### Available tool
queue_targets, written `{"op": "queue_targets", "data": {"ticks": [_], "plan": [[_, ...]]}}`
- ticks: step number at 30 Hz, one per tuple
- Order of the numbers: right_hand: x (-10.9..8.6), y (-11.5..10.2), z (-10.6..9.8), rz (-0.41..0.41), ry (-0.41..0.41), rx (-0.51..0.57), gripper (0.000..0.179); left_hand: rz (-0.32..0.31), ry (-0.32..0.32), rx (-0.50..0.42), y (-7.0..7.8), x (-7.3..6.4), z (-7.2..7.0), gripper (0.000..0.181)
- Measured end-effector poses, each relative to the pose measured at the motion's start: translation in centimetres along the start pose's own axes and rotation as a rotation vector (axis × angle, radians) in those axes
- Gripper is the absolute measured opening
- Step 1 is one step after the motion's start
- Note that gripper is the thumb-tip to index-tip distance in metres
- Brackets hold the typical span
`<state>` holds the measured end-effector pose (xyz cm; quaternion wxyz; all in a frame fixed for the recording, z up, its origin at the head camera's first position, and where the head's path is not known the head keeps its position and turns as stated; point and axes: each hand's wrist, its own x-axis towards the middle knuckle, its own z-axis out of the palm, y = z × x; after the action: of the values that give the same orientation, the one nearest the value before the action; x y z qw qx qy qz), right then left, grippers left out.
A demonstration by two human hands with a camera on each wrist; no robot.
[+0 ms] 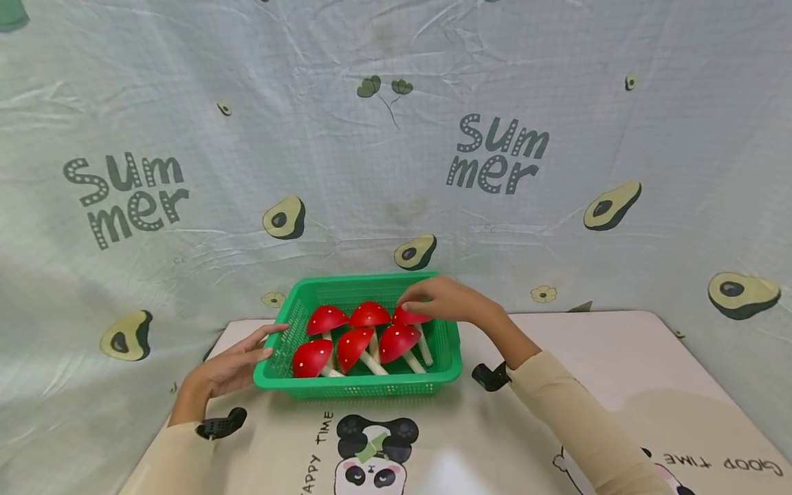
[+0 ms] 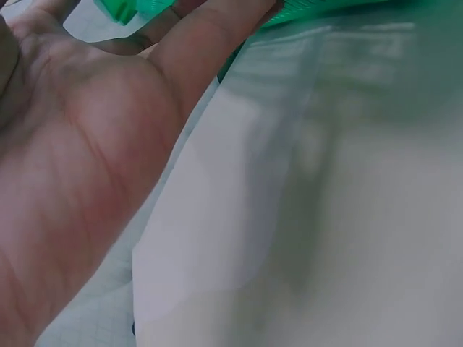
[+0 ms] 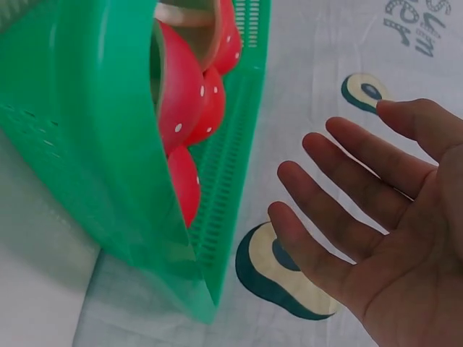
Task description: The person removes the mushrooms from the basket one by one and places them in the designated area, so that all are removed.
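A green plastic basket (image 1: 359,388) stands on the table, holding several toy mushrooms with red, white-dotted caps (image 1: 399,342) and pale stems. My left hand (image 1: 232,364) is at the basket's left side, its fairly straight fingers reaching to the rim. In the left wrist view the palm faces the camera, and the fingertips are partly hidden by the basket (image 2: 311,11). Over the right back part of the basket is my right hand (image 1: 448,299), overlapping the back right mushroom (image 1: 405,316) in the head view. The right wrist view shows its fingers (image 3: 347,195) spread, with nothing between them.
A pale cloth printed with avocados and "summer" lettering (image 1: 498,155) hangs close behind the basket. The light tabletop (image 1: 495,447) has panda prints (image 1: 374,454). Black wrist devices (image 1: 221,423) are on both forearms.
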<state>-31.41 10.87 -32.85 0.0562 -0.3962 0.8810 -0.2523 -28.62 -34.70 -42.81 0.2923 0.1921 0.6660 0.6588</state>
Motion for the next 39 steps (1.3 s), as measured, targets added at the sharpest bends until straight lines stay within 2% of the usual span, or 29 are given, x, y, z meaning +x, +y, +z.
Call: {"op": "queue_targets", "data": {"ticks": [3, 10, 16, 22, 27, 31, 39], "plan": [[0.6, 0.0, 0.1, -0.002, -0.026, 0.006, 0.03, -0.008, 0.005, -0.019, -0.2, 0.0, 0.1, 0.052], [1.6, -0.1, -0.1, 0.065, -0.103, 0.087, 0.031, -0.017, 0.028, -0.051, -0.3, 0.0, 0.0, 0.051], [3.0, 0.0, -0.3, 0.113, -0.212, 0.119, 0.036, -0.008, 0.029, -0.063, -0.2, -0.3, 0.4, 0.051], [4.9, 0.2, 0.1, 0.152, -0.364, 0.139, 0.045, -0.005, 0.024, -0.005, 0.2, -1.0, 1.3, 0.054], [5.7, 0.5, 1.2, 0.197, -0.479, 0.244, 0.049, 0.02, -0.004, -0.024, 0.0, -1.3, 1.5, 0.061], [6.1, 1.0, 1.6, 0.249, -0.511, 0.302, 0.053, 0.028, -0.012, -0.051, -0.1, -1.4, 1.4, 0.062], [6.4, 1.9, 2.0, 0.372, -0.563, 0.422, 0.051, 0.012, 0.033, -0.073, -0.2, -1.4, 1.7, 0.061]]}}
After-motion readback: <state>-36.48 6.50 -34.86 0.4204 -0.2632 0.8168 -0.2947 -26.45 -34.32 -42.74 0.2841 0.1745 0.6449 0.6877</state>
